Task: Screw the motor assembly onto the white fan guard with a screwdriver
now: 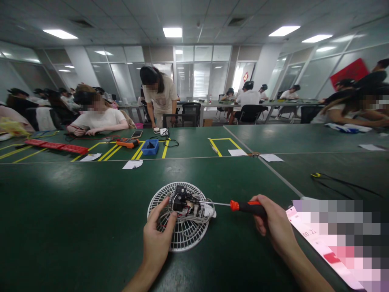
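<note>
A round white fan grille point(182, 242) lies on the green table in front of me. On top of it sits a small black motor assembly point(180, 198) with wiring and a pale cord bundled at its right side. My left hand point(158, 229) grips the motor assembly from the left, thumb and fingers around its edge. In my right hand point(272, 221) is a screwdriver point(247, 207) with a red and black handle. Its long shaft points left, and the tip reaches the right side of the assembly; the exact contact spot is too small to make out.
A phone-like lit screen point(322, 247), partly blurred, lies at the right. Further off are a blue bin point(150, 147), an orange multimeter point(127, 142), red trays point(56, 146), paper sheets point(133, 164) and a black strap point(343, 182). Several people work at tables beyond.
</note>
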Action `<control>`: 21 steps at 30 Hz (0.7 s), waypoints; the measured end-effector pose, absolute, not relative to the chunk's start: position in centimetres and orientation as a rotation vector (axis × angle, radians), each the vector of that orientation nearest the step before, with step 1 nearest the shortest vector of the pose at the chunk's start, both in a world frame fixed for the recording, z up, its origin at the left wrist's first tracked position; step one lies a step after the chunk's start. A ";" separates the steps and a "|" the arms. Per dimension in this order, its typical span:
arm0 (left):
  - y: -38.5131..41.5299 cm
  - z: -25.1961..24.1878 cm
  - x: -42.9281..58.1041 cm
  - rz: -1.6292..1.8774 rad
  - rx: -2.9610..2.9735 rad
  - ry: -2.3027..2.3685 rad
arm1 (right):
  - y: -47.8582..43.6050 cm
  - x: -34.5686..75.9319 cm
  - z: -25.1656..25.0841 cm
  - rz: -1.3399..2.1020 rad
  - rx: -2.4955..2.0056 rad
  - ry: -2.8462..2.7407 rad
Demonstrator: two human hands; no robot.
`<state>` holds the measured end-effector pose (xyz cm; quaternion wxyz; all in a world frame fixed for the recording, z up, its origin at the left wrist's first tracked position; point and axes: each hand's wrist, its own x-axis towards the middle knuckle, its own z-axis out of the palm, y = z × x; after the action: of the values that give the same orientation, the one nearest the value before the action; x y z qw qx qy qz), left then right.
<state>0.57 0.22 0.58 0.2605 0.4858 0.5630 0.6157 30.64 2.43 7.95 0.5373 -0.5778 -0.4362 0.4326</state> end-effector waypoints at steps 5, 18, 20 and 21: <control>0.2 0.8 0.7 1.667 1.320 1.527 | 2.5 30.4 8.0 1.106 -1.353 -0.954; 0.2 0.7 0.6 1.665 1.317 1.530 | 2.5 30.5 8.4 1.113 -1.316 -0.864; 0.2 1.0 0.7 1.670 1.325 1.531 | 2.6 30.6 8.4 1.125 -1.253 -0.837; 0.2 1.1 0.7 1.673 1.330 1.530 | 2.6 30.7 8.4 1.133 -1.202 -0.826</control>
<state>0.68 0.18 1.09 0.2539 0.4893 0.5631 0.6156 30.71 2.58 8.39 0.6031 -0.5191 -0.3566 0.4895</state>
